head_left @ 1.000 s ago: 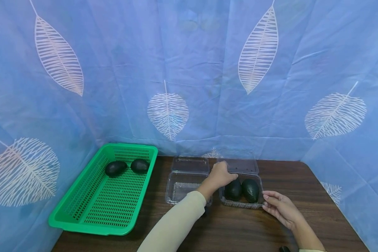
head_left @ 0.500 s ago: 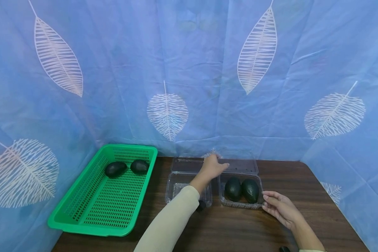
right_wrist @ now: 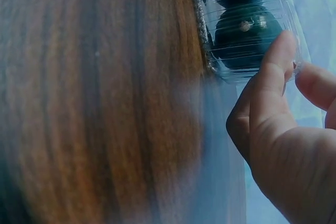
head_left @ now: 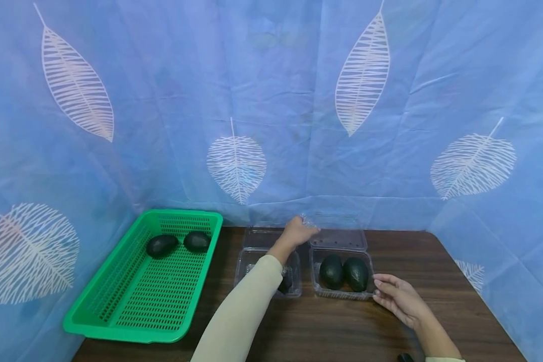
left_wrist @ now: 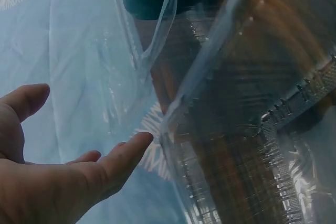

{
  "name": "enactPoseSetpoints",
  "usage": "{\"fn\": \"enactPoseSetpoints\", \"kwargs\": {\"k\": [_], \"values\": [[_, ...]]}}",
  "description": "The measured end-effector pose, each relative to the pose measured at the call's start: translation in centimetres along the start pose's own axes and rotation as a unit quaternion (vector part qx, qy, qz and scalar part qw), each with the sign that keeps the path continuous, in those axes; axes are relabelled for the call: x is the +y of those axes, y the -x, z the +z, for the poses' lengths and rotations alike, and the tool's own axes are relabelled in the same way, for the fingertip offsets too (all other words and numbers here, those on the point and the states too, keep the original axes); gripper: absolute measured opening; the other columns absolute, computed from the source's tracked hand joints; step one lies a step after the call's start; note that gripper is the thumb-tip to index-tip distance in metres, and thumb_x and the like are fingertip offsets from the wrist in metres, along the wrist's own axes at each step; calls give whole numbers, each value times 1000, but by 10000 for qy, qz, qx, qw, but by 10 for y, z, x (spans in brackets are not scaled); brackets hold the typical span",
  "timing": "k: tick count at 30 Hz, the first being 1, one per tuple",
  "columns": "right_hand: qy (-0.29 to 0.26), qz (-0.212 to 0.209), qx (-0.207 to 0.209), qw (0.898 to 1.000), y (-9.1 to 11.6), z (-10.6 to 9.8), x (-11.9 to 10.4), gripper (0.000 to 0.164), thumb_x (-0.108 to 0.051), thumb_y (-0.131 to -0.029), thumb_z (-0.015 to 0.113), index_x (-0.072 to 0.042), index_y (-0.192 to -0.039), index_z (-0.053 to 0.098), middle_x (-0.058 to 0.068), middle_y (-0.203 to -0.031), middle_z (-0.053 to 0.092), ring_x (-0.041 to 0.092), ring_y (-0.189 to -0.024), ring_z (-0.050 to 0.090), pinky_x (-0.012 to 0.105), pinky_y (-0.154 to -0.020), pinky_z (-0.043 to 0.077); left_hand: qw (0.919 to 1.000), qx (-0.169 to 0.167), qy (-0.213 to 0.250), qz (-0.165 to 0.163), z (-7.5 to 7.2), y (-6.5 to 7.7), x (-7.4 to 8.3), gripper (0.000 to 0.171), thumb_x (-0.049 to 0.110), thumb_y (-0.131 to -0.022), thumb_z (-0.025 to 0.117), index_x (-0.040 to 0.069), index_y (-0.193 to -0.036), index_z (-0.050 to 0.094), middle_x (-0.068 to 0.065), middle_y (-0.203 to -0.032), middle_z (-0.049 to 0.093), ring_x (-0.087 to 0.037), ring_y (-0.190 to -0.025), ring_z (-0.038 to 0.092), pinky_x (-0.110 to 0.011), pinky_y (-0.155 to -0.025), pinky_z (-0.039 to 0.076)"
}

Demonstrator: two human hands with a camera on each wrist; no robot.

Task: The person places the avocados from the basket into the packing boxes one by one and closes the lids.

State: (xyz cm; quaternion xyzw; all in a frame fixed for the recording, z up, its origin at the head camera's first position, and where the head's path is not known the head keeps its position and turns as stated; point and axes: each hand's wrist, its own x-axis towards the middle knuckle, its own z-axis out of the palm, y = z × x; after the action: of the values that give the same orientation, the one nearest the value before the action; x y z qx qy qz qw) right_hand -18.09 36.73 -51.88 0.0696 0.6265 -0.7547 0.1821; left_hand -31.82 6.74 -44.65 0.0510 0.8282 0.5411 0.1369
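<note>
Basket (head_left: 151, 297) shows only from the head; left fingers (left_wrist: 123, 165) spread, right fingers (right_wrist: 273, 72) pinching a container (head_left: 342, 294).

On a brown wooden bench (head_left: 335, 327), a green rectangular plastic basket (head_left: 154, 296) lies left of a clear rectangular plastic box (head_left: 341, 295) holding two dark oval avocados (head_left: 332, 272).
</note>
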Motion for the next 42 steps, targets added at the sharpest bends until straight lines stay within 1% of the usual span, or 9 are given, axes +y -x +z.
{"fn": "enactPoseSetpoints", "kwargs": {"k": [6,10,13,15,20,22,27,33,42], "values": [[-69,90,-160,9998,2,-1,3,23,-18,-109,56,-11,-130,55,-1,-105,57,6,-92,61,25,-92,58,9998,-22,73,-167,5,-6,-7,85,31,-100,70,-2,-162,24,-24,-166,30,-42,-145,43,-57,-109,47],[-79,64,-142,9998,3,-1,5,22,-19,-108,56,-12,-129,56,-1,-105,57,5,-91,61,24,-91,58,9996,-88,-28,-265,10,-12,-12,81,28,-101,69,-2,-162,24,-25,-163,34,-40,-119,63,-53,-93,55],[-86,66,-151,9998,3,0,7,22,-19,-108,56,-12,-129,57,-1,-106,56,6,-92,61,24,-92,58,9993,-175,-22,-325,13,-16,-16,75,22,-103,65,-1,-162,24,-25,-160,37,-34,-100,68,-49,-85,58],[-89,83,-167,9998,3,1,7,22,-19,-108,56,-12,-129,57,-1,-107,56,6,-92,61,24,-92,58,9992,-234,36,-331,14,-17,-18,70,15,-104,62,-2,-161,24,-25,-158,39,-28,-89,66,-47,-85,60],[-66,57,-182,9998,2,1,8,21,-17,-108,56,-11,-128,58,0,-108,56,7,-92,61,25,-91,58,9986,-301,336,-278,16,-16,-20,65,0,-104,54,-6,-160,22,-28,-150,43,-17,-64,46,-46,-89,60],[-49,47,-168,9998,2,1,8,21,-17,-109,55,-11,-128,57,0,-107,56,7,-91,61,25,-90,58,9985,-269,393,-270,16,-16,-18,64,-2,-103,53,-7,-159,23,-28,-148,44,-19,-65,50,-47,-89,60],[25,35,-109,9999,1,1,6,24,-17,-109,55,-9,-131,55,0,-109,55,7,-92,60,25,-91,58,9988,-216,362,-262,16,-19,-13,57,-5,-102,51,-9,-155,32,-28,-145,49,-32,-91,71,-44,-84,62],[17,41,-122,9999,1,0,3,23,-18,-109,55,-9,-130,55,1,-109,56,8,-93,60,25,-92,58,9984,-259,479,-163,17,-25,-13,52,-8,-101,50,-7,-152,41,-27,-144,53,-30,-88,71,-43,-78,63],[-12,-14,-125,9999,1,0,-1,23,-17,-109,55,-9,-130,55,1,-107,56,7,-92,61,25,-91,58,9978,-255,613,3,16,-23,-8,43,-5,-102,55,-2,-145,52,-22,-128,62,-29,-88,70,-47,-82,62]]}}
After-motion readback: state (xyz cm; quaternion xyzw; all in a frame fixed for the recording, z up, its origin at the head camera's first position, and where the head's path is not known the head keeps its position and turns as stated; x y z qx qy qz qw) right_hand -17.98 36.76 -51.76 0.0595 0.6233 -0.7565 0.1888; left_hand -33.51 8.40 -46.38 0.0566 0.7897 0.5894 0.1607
